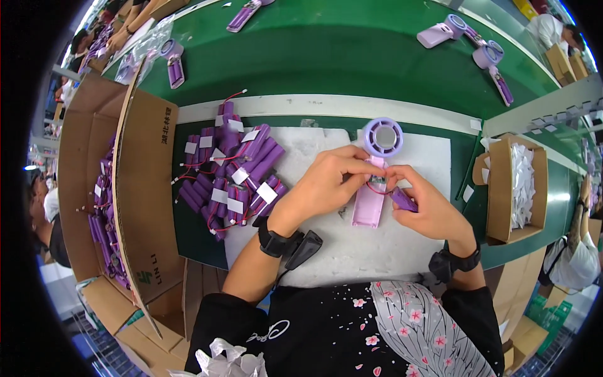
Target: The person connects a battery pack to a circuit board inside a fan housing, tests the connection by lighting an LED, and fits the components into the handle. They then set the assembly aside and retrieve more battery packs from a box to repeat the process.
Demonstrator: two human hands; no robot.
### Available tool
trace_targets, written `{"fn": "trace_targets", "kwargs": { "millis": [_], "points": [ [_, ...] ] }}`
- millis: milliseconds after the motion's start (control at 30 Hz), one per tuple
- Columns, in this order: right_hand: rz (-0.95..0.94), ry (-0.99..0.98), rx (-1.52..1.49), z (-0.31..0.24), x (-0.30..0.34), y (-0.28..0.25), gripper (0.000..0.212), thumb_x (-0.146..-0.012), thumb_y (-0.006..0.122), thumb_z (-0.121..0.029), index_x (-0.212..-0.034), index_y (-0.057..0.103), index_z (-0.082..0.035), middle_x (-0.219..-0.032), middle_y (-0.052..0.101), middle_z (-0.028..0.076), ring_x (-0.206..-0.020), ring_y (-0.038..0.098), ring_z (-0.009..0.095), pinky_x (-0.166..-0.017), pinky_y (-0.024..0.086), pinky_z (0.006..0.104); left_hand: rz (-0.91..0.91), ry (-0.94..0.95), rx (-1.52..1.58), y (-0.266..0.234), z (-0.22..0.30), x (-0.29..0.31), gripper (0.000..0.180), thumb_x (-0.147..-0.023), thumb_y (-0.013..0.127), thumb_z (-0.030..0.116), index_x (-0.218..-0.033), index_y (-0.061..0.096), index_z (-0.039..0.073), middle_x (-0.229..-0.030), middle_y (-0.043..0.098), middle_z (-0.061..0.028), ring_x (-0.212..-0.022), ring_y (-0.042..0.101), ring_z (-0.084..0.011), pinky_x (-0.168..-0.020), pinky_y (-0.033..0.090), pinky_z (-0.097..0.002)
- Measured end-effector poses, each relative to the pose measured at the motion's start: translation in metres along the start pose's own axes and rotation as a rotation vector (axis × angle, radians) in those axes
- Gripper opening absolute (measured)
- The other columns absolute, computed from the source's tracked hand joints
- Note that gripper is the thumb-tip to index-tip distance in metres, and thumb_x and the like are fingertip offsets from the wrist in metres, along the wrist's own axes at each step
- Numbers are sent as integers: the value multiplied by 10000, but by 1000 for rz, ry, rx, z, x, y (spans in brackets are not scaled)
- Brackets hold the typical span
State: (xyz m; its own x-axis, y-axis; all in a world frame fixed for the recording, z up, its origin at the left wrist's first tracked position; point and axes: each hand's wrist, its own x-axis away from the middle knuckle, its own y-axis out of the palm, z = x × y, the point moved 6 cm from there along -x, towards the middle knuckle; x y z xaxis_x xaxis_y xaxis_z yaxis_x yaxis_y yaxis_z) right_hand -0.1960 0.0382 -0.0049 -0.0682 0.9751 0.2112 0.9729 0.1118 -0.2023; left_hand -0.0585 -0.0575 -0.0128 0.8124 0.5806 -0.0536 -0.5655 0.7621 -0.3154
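Note:
A small lilac handheld fan lies on the white foam mat (314, 242), its round head (383, 137) away from me. Its pale pink handle shell (369, 210) is open toward me, with a small green circuit board (377, 180) near the neck. My left hand (330, 183) is closed over the neck, fingertips pinched together by the board; what they pinch is hidden. In my right hand (428, 202) a purple battery pack (404, 200) rests between palm and fingers, beside the shell. A red wire runs from it toward the board, and my right thumb and forefinger meet there too.
Left of the mat is a heap of purple battery packs (251, 157) with wires and white labels. A tall cardboard box (151, 207) holding more packs stands further left. At right is a box of white pieces (499, 188). Several fans (440, 32) lie on the green belt (326, 56).

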Motion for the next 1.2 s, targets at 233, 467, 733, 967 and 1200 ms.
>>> {"fn": "trace_targets", "kwargs": {
  "millis": [233,467,733,967,1200],
  "points": [
    [39,287,-256,4,-3,-14,436,-840,627,-26,-1264,521,-23,-997,602,75,-716,615,157,-600,498,294,37,25,-84,-17,1,-2,360,-760,588,-16,-1078,720,90,-1088,626,-137,-924,638,-230,-798,504,-306],
    [346,-39,589,-13,2,-26,200,-832,659,-49,-1024,637,4,-980,628,100,-656,642,202,-568,491,288,8,-99,-56,-16,-4,-4,364,-738,610,-2,-1070,725,89,-1099,621,-126,-908,627,-196,-783,496,-287],
    [280,-369,837,-31,18,1,67,-787,696,-46,-816,668,8,-953,645,100,-744,617,271,-658,512,352,15,-90,-86,-17,-6,1,359,-731,617,5,-1063,726,87,-1106,631,-134,-884,631,-192,-765,495,-276],
    [292,-254,1076,-18,12,17,66,-741,691,-18,-778,657,25,-986,653,116,-821,620,292,-714,526,371,46,-51,-112,-16,-7,-1,357,-730,620,12,-1061,727,94,-1100,643,-145,-843,644,-208,-739,503,-278],
    [357,-205,1006,-9,9,8,98,-727,710,-38,-768,655,32,-977,658,120,-834,633,289,-729,529,371,82,-6,-154,-15,-7,0,367,-727,619,23,-1065,728,115,-1093,657,-157,-833,658,-231,-725,514,-288]
  ]
}}
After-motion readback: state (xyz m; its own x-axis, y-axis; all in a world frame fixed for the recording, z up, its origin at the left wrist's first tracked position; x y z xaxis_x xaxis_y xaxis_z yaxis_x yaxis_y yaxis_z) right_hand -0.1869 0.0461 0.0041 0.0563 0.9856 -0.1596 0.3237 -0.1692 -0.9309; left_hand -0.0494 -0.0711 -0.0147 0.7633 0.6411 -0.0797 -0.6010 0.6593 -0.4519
